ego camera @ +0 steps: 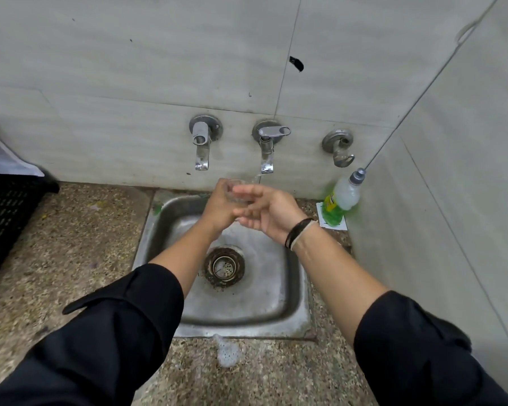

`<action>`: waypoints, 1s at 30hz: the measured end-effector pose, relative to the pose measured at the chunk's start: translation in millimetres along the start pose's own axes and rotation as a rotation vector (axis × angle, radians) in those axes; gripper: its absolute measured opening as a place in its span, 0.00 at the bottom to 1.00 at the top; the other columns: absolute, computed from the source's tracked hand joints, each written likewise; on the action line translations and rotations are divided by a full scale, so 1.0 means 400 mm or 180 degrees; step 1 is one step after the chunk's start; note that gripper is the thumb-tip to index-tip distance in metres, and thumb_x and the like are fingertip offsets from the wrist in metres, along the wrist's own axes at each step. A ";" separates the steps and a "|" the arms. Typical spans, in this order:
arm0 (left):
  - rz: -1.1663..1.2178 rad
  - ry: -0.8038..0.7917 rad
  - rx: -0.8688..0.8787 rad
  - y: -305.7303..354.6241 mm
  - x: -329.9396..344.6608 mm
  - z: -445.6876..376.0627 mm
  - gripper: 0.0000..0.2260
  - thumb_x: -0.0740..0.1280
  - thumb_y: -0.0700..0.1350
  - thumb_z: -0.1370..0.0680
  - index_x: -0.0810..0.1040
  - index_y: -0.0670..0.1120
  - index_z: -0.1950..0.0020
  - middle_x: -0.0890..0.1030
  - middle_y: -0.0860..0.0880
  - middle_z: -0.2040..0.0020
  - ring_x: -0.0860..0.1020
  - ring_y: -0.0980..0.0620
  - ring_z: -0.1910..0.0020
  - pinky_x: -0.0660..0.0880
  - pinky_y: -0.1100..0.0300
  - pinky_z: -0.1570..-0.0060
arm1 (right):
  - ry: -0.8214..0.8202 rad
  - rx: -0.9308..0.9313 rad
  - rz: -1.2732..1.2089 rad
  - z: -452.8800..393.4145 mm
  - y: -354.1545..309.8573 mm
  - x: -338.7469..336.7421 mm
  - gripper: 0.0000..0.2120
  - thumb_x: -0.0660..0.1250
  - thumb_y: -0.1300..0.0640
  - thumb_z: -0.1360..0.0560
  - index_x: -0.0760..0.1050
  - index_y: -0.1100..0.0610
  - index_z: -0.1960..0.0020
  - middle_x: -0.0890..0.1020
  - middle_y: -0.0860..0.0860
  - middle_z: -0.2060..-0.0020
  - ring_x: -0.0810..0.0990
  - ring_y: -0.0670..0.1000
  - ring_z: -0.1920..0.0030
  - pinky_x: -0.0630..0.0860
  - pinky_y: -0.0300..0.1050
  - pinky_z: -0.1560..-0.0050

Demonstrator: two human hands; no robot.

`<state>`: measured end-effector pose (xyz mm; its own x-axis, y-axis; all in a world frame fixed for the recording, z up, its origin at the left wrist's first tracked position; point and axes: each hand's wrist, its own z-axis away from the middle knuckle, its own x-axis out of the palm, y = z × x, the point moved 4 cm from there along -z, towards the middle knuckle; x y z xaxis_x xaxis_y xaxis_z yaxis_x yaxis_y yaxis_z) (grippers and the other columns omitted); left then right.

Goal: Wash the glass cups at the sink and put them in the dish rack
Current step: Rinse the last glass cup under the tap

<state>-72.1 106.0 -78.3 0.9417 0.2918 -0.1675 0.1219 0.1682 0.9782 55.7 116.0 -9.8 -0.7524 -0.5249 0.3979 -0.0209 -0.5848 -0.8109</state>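
Your left hand [217, 210] curled round a small glass cup [237, 192] under the running tap [267, 153], your right hand [266, 213] fingers loosely spread against it, above the steel sink [276, 288], speckled stone counter [71, 244], black crate [6, 218] at nine o'clock, soap bottle [339, 200] at three o'clock, grey tiled wall [129, 68].

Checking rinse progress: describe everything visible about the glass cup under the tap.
The glass cup is small, clear and colourless, looking like thin glass, partly blurred. It is held tilted above the steel sink, its rim up toward the middle tap, whose thin stream reaches it. The left hand grips it from the left; the right hand's fingers lie across its front. Whether suds remain cannot be told.
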 end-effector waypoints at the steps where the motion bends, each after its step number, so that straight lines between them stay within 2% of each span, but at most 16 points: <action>1: 0.0197 0.0001 -0.0182 -0.017 -0.003 -0.001 0.14 0.80 0.44 0.30 0.79 0.45 0.49 0.84 0.45 0.54 0.83 0.49 0.54 0.79 0.54 0.46 | 0.0277 -0.0196 0.0138 0.006 0.007 -0.018 0.21 0.56 0.76 0.27 0.78 0.63 0.41 0.81 0.58 0.45 0.82 0.52 0.61 0.80 0.42 0.61; 2: 0.0364 -0.0001 -0.0319 -0.021 -0.004 0.004 0.17 0.81 0.48 0.31 0.81 0.41 0.49 0.86 0.43 0.54 0.84 0.47 0.54 0.80 0.50 0.42 | 0.0667 -0.0411 0.0534 0.008 0.019 -0.039 0.17 0.57 0.74 0.26 0.79 0.61 0.45 0.82 0.56 0.48 0.81 0.51 0.60 0.79 0.41 0.61; 4: 0.0862 0.0081 -0.0558 -0.022 0.004 0.016 0.22 0.79 0.52 0.29 0.82 0.39 0.43 0.86 0.42 0.50 0.86 0.46 0.51 0.79 0.41 0.38 | 0.1468 -0.0915 0.1942 0.011 0.033 -0.079 0.11 0.64 0.63 0.24 0.78 0.55 0.44 0.80 0.51 0.48 0.81 0.49 0.51 0.79 0.44 0.50; 6: 0.1605 0.0219 -0.0880 -0.022 0.024 0.022 0.22 0.76 0.51 0.23 0.75 0.42 0.36 0.84 0.42 0.47 0.86 0.45 0.54 0.83 0.42 0.47 | 0.1461 -0.1065 0.3119 0.002 0.051 -0.083 0.20 0.68 0.51 0.24 0.73 0.53 0.33 0.75 0.52 0.39 0.76 0.52 0.38 0.73 0.51 0.35; 8: 0.2244 0.0129 -0.1056 -0.017 0.046 0.020 0.20 0.73 0.54 0.22 0.74 0.45 0.36 0.83 0.43 0.47 0.84 0.44 0.52 0.84 0.47 0.54 | 0.1097 -0.1008 0.3490 -0.017 0.062 -0.070 0.30 0.68 0.46 0.23 0.64 0.55 0.25 0.70 0.57 0.31 0.70 0.56 0.31 0.68 0.52 0.30; 10: 0.2604 0.0011 -0.1182 -0.023 0.059 0.013 0.24 0.74 0.55 0.23 0.78 0.44 0.33 0.82 0.41 0.43 0.83 0.43 0.44 0.82 0.46 0.46 | 0.0976 -0.1070 0.3441 -0.037 0.048 -0.055 0.34 0.69 0.45 0.22 0.61 0.59 0.23 0.70 0.59 0.28 0.70 0.57 0.29 0.68 0.49 0.32; 12: 0.2655 0.0102 -0.1261 -0.020 0.061 0.012 0.24 0.73 0.56 0.23 0.80 0.42 0.33 0.84 0.42 0.43 0.83 0.44 0.44 0.82 0.47 0.43 | 0.1051 -0.1087 0.3321 -0.060 0.024 -0.054 0.33 0.69 0.44 0.23 0.65 0.59 0.26 0.75 0.58 0.32 0.74 0.57 0.33 0.71 0.46 0.38; 14: 0.2273 0.0329 -0.1275 -0.014 0.045 0.002 0.15 0.68 0.55 0.20 0.85 0.44 0.45 0.86 0.44 0.52 0.85 0.47 0.53 0.82 0.52 0.52 | 0.1011 -0.1122 0.3238 -0.080 0.005 -0.053 0.25 0.69 0.46 0.23 0.69 0.60 0.34 0.80 0.57 0.41 0.79 0.56 0.42 0.73 0.44 0.48; 16: 0.2095 0.0440 -0.1317 -0.004 0.038 -0.010 0.15 0.62 0.50 0.17 0.83 0.47 0.57 0.83 0.46 0.62 0.81 0.49 0.61 0.76 0.55 0.59 | 0.1039 -0.1336 0.3510 -0.090 -0.015 -0.039 0.19 0.65 0.49 0.20 0.70 0.62 0.39 0.80 0.59 0.45 0.79 0.57 0.46 0.72 0.46 0.50; 18: 0.2148 0.0477 -0.1472 -0.004 0.037 -0.014 0.15 0.60 0.46 0.17 0.78 0.47 0.62 0.78 0.48 0.68 0.77 0.49 0.65 0.74 0.55 0.61 | 0.1343 -0.1713 0.4243 -0.103 -0.028 -0.023 0.19 0.57 0.48 0.18 0.71 0.64 0.40 0.77 0.67 0.44 0.77 0.65 0.46 0.74 0.53 0.47; 20: 0.2209 0.0464 -0.1525 -0.005 0.044 -0.016 0.15 0.59 0.45 0.16 0.75 0.46 0.62 0.75 0.48 0.71 0.75 0.49 0.68 0.75 0.54 0.61 | 0.1615 -0.2023 0.4677 -0.117 -0.044 -0.027 0.18 0.54 0.51 0.17 0.73 0.65 0.43 0.78 0.70 0.49 0.77 0.68 0.50 0.75 0.55 0.53; 22: 0.2153 0.0553 -0.1405 0.003 0.053 -0.015 0.15 0.56 0.44 0.15 0.74 0.44 0.60 0.77 0.47 0.71 0.76 0.49 0.69 0.74 0.53 0.61 | 0.1654 -0.1757 0.4341 -0.122 -0.063 -0.027 0.16 0.55 0.53 0.16 0.74 0.64 0.45 0.80 0.67 0.54 0.78 0.67 0.54 0.69 0.51 0.60; 25: 0.1804 0.0741 -0.0940 0.009 0.069 -0.026 0.15 0.55 0.44 0.15 0.76 0.43 0.58 0.82 0.46 0.67 0.79 0.46 0.63 0.76 0.53 0.59 | 0.1988 -0.0645 0.2775 -0.157 -0.080 -0.064 0.15 0.60 0.52 0.18 0.79 0.62 0.46 0.82 0.62 0.50 0.80 0.62 0.49 0.74 0.50 0.51; 27: 0.1349 0.0902 -0.0513 0.005 0.067 -0.038 0.14 0.60 0.53 0.18 0.81 0.49 0.57 0.85 0.43 0.56 0.82 0.42 0.53 0.78 0.47 0.47 | 0.1803 -0.0127 0.2041 -0.174 -0.069 -0.078 0.14 0.62 0.52 0.19 0.80 0.61 0.46 0.83 0.60 0.49 0.82 0.61 0.46 0.77 0.55 0.41; 28: 0.1150 0.0953 -0.0375 0.000 0.061 -0.045 0.12 0.63 0.57 0.20 0.81 0.54 0.57 0.85 0.43 0.51 0.82 0.41 0.49 0.78 0.45 0.43 | 0.1656 0.0072 0.1676 -0.170 -0.061 -0.077 0.12 0.62 0.52 0.19 0.79 0.60 0.48 0.84 0.59 0.50 0.83 0.61 0.47 0.78 0.60 0.40; 30: 0.1132 0.1058 -0.0339 -0.003 0.054 -0.048 0.08 0.67 0.57 0.22 0.79 0.54 0.53 0.84 0.44 0.48 0.83 0.43 0.48 0.79 0.45 0.44 | 0.1402 0.0199 0.1081 -0.155 -0.042 -0.062 0.09 0.62 0.54 0.18 0.78 0.59 0.51 0.84 0.58 0.54 0.84 0.61 0.50 0.80 0.63 0.44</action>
<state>-58.0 130.3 -85.3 0.7661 0.6300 0.1273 -0.2378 0.0938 0.9668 34.0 177.3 -32.5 -0.9144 -0.3899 -0.1089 0.2995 -0.4706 -0.8300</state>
